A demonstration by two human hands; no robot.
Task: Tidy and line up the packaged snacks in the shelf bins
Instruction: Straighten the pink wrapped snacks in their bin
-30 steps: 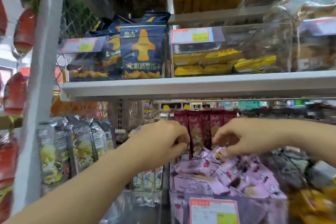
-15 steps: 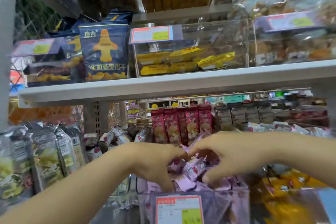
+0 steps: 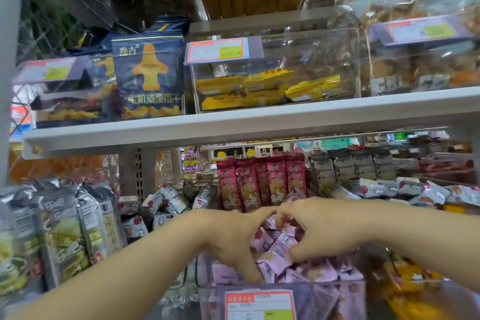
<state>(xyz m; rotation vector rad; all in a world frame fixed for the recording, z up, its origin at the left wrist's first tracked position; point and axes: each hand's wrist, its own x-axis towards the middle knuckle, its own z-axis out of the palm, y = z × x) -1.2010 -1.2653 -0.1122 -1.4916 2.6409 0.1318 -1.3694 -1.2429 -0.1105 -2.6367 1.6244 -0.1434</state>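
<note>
Pink snack packets (image 3: 281,248) at 6 o'clock: thin plastic film, glossy, crinkled.
Bin (image 3: 337,299) holding them: clear hard plastic, smooth, reflective.
Price label (image 3: 259,305) on bin front: matt paper.
Red packets (image 3: 259,182), centre: shiny film.
Silver packets (image 3: 65,228), 9 o'clock: foil-like, wrinkled, bright glints.
Shelf board (image 3: 233,122) across middle: smooth, matt, pale, looks like painted metal.
Navy bags (image 3: 148,78), 10 o'clock: satin film.
Upper bin (image 3: 324,60), 1 o'clock: clear glossy plastic.

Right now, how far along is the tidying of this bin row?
Done: the red packets stand upright in a neat row at the back. In hand: the left hand and right hand cup a clump of pink packets in the clear bin. Left: the other pink packets there lie jumbled, and the small silver packets to the left are heaped loose.
</note>
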